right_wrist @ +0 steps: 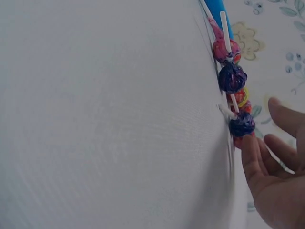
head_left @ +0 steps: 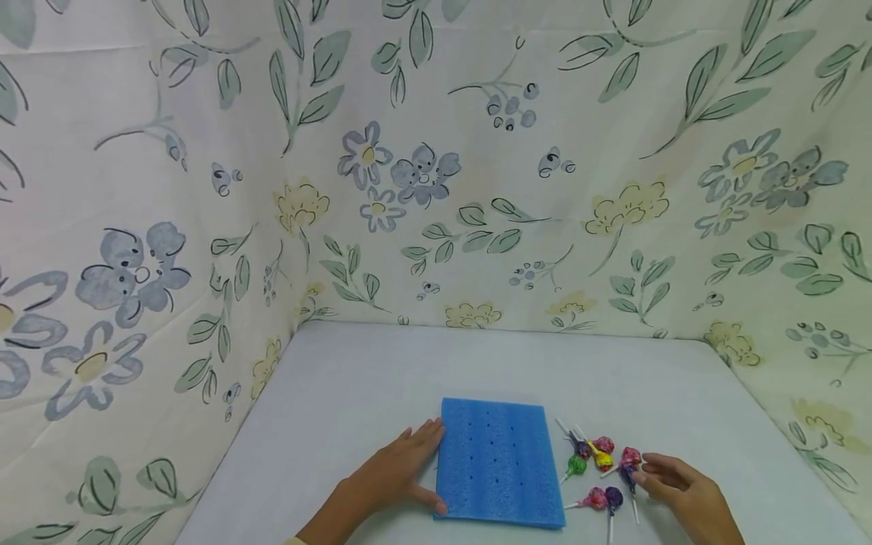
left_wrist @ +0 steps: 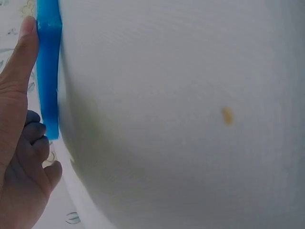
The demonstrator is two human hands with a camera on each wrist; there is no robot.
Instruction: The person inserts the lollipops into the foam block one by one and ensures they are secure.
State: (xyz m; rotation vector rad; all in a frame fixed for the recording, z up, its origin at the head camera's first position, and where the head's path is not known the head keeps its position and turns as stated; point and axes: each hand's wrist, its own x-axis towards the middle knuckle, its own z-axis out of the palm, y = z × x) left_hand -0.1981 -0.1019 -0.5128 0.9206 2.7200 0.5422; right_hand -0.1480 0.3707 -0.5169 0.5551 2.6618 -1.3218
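A blue foam block (head_left: 496, 462) with rows of small holes lies flat on the white table. My left hand (head_left: 395, 477) rests along its left side, fingers at the upper edge and thumb at the near corner; in the left wrist view the thumb (left_wrist: 27, 52) lies against the block's side. Several wrapped lollipops lie to the right of the block. My right hand (head_left: 688, 496) is beside the outermost pair, a pink lollipop (head_left: 630, 456) and a dark purple lollipop (head_left: 628, 475). In the right wrist view a fingertip is right at the purple lollipop (right_wrist: 242, 125), with the thumb apart.
Other lollipops lie between block and right hand: a green one (head_left: 576, 465), a yellow one (head_left: 603, 460), and nearer, a pink one (head_left: 596, 497) beside a purple one (head_left: 615, 498). Floral cloth (head_left: 477, 189) hangs behind and beside the white table (head_left: 327, 393).
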